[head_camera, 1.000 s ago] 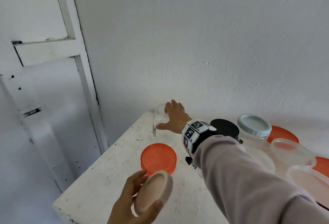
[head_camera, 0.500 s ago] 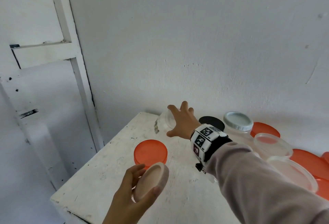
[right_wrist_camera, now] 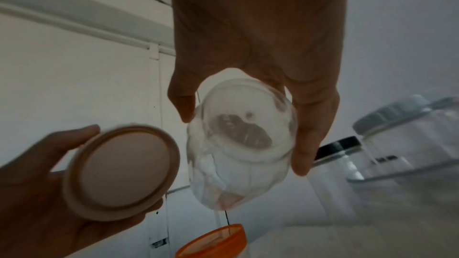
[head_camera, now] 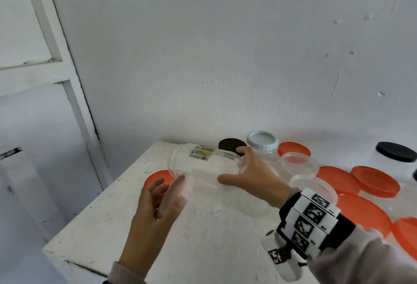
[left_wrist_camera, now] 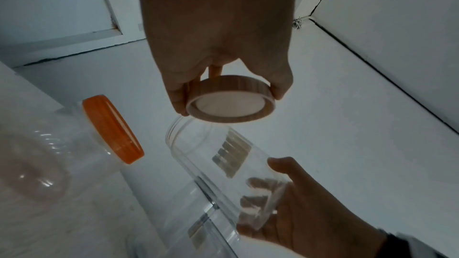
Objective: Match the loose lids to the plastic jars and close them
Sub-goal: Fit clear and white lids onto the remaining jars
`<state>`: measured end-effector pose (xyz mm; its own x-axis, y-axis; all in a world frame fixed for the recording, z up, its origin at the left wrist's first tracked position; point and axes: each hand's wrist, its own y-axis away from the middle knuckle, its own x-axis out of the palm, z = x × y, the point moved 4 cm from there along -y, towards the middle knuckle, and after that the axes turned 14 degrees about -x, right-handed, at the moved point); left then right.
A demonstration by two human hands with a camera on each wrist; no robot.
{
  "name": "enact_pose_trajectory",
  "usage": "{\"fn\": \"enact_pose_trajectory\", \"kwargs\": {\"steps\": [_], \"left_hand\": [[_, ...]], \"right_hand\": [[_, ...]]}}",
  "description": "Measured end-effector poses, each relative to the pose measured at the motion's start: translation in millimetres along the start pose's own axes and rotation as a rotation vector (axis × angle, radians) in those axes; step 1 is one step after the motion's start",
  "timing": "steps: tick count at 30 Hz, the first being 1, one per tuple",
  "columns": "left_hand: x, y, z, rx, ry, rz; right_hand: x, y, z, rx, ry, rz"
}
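My right hand (head_camera: 234,166) grips a clear plastic jar (head_camera: 203,164) by its base end. The jar is off the table and tipped sideways, with its open mouth pointing left. My left hand (head_camera: 169,193) holds a round wooden lid (head_camera: 178,190) by its rim, right next to that mouth. In the left wrist view the wooden lid (left_wrist_camera: 231,99) sits just above the rim of the jar (left_wrist_camera: 211,154), hollow side showing. From the right wrist, the jar's base (right_wrist_camera: 240,134) lies between my thumb and fingers, and the lid (right_wrist_camera: 121,170) is to its left.
The white table (head_camera: 135,227) ends close on the left and front, with a wall behind. An orange-lidded jar (head_camera: 155,176) stands under my hands. To the right are a black lid (head_camera: 228,145), a white-lidded jar (head_camera: 261,143), open clear jars (head_camera: 297,162), several orange lids (head_camera: 338,180) and a black-lidded jar (head_camera: 394,155).
My right hand has lifted the clear jar from the back of the table, tipped it sideways and brought it nearer. My left hand has raised the wooden lid to the jar's mouth.
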<state>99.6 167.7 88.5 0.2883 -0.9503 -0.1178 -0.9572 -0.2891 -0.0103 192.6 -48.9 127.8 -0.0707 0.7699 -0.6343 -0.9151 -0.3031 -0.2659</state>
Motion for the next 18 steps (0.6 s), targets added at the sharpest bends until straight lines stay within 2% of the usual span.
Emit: {"fn": "enact_pose_trajectory", "kwargs": {"steps": [5, 9, 18], "left_hand": [[13, 6, -20, 0.060, 0.096, -0.051], [26, 8, -28, 0.043, 0.101, -0.055], [69, 13, -48, 0.035, 0.005, 0.084]], "right_hand": [[-11, 51, -18, 0.116, -0.348, 0.054], [-22, 82, -43, 0.152, -0.252, 0.086], [-21, 118, -89, 0.164, -0.072, 0.290]]}}
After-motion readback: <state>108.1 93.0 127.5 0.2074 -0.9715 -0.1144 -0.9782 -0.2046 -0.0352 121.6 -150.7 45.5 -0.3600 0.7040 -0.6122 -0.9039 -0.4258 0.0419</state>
